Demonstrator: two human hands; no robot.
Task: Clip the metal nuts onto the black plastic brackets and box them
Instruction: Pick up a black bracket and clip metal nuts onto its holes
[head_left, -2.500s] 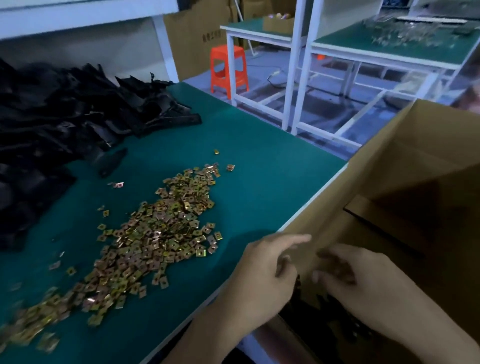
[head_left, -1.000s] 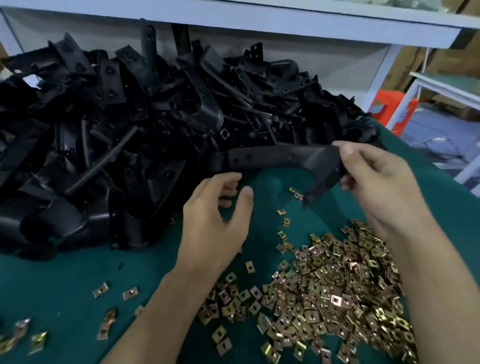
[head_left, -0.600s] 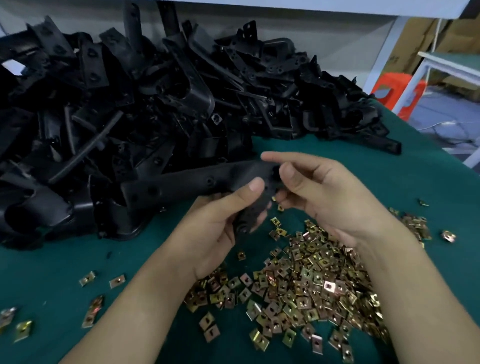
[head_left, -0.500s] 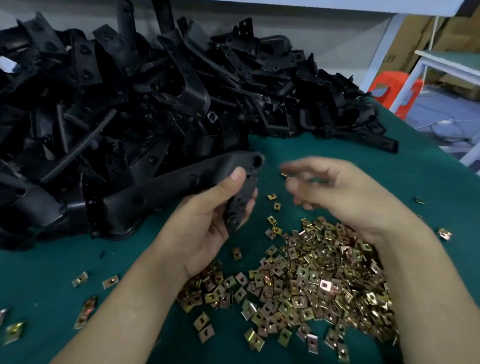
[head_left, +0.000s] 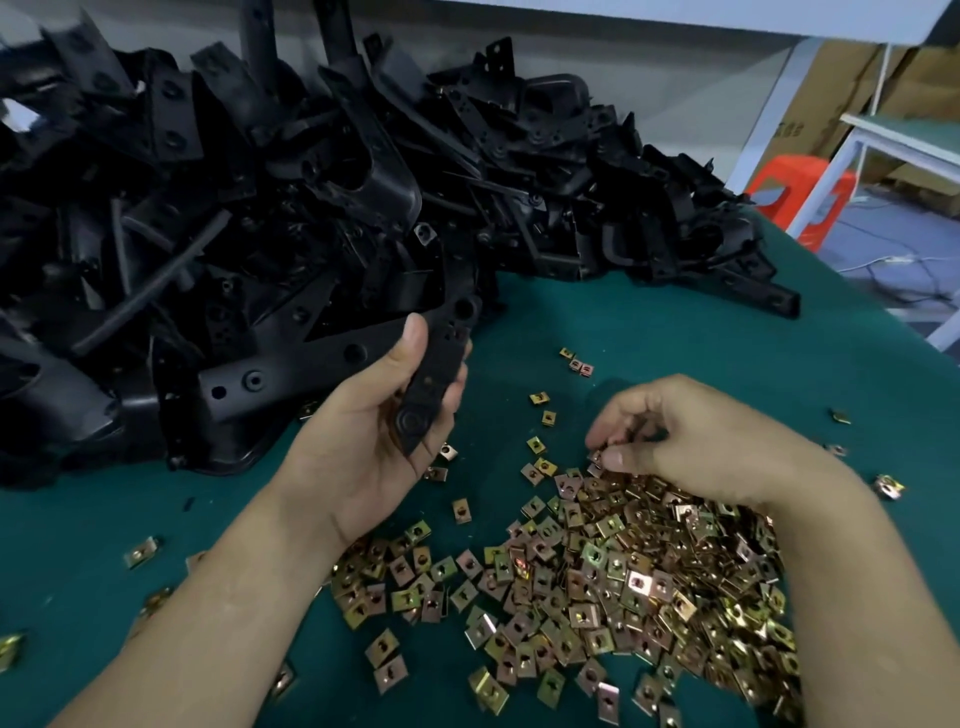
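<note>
A bracket (head_left: 436, 364) lies in the upturned left hand (head_left: 379, 431), thumb pressed on its upper part and fingers curled beneath; its long arm reaches left over the green surface (head_left: 675, 322) toward the black pile (head_left: 260, 208). The right hand (head_left: 696, 436) rests palm down at the top edge of the nuts (head_left: 597, 577), thumb and fingertips pinched on one nut (head_left: 596, 459).

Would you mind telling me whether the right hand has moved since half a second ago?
Yes. The right hand has dropped from beside the bracket toward the person, onto the far edge of the nut pile, fingertips pinching there.
</note>
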